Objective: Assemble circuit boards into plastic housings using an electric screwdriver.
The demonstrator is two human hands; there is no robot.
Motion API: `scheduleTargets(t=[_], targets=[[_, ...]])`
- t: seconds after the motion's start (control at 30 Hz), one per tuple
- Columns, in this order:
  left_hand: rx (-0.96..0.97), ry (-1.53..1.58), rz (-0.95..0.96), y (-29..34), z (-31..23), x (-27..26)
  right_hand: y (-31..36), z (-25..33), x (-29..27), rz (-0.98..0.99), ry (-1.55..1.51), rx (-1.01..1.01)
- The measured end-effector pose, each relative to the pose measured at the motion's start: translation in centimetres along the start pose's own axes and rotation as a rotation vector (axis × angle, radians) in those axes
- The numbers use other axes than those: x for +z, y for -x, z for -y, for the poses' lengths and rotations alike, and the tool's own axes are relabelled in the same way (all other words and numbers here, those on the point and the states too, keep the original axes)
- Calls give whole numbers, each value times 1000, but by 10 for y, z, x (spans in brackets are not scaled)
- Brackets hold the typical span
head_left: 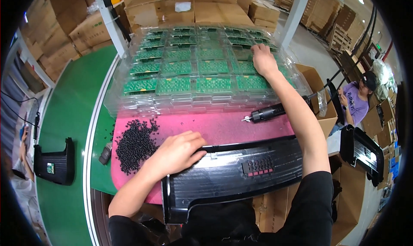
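Note:
A long black plastic housing (pixel 223 177) lies in front of me, with a small slotted block (pixel 260 166) inside it. Its upper left edge is under my left hand (pixel 183 151), which is closed on it with bent fingers and thumb. My right hand (pixel 263 60) reaches across to the far right of a stacked clear plastic tray (pixel 142 104). Rows of green circuit boards (pixel 214 84) fill the tray's pockets. The right fingers are curled down among the boards; their tips are hidden, so what they hold does not show.
Small black screws (pixel 135 146) lie heaped on the pink mat (pixel 193 123). A black electric screwdriver (pixel 269 112) rests below the tray. Left, a green conveyor (pixel 69 117) carries another black housing (pixel 56 166). Cardboard boxes (pixel 318 91) and a seated person (pixel 357 99) are at right.

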State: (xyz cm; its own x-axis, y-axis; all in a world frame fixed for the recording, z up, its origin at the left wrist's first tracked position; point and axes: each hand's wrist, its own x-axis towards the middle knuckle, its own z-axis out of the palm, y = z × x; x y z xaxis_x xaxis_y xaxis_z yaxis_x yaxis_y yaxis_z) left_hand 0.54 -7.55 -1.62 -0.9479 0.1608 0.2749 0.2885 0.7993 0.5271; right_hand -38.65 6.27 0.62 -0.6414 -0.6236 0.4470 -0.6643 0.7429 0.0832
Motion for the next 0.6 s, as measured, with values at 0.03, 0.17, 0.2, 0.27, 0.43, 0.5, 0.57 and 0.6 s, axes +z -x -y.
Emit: scheduleTargets(t=[0.03, 0.17, 0.2, 0.27, 0.43, 0.5, 0.57, 0.6], targets=[[6, 14, -1, -1, 0, -1, -6, -4, 6, -4, -9, 0], [-40, -56, 57, -4, -1, -5, -20, 11, -10, 215, 114, -112], [-37, -61, 64, -5, -2, -4, -25, 11, -11, 279, 124, -99], [-58, -66, 60, -3, -2, -3, -28, 25, -26, 440, 186, -75], [-12, -63, 9, -2, 0, 2, -35, 29, -10, 369, 366, -170], [10, -73, -5, 0, -5, 2, -22, 20, -3, 222, 370, -187], [-50, -87, 114, -2, -8, -4, 0, 9, -9, -139, 404, -316], [-81, -109, 161, 0, -12, -12, 7, 13, -21, -144, 408, -321]])
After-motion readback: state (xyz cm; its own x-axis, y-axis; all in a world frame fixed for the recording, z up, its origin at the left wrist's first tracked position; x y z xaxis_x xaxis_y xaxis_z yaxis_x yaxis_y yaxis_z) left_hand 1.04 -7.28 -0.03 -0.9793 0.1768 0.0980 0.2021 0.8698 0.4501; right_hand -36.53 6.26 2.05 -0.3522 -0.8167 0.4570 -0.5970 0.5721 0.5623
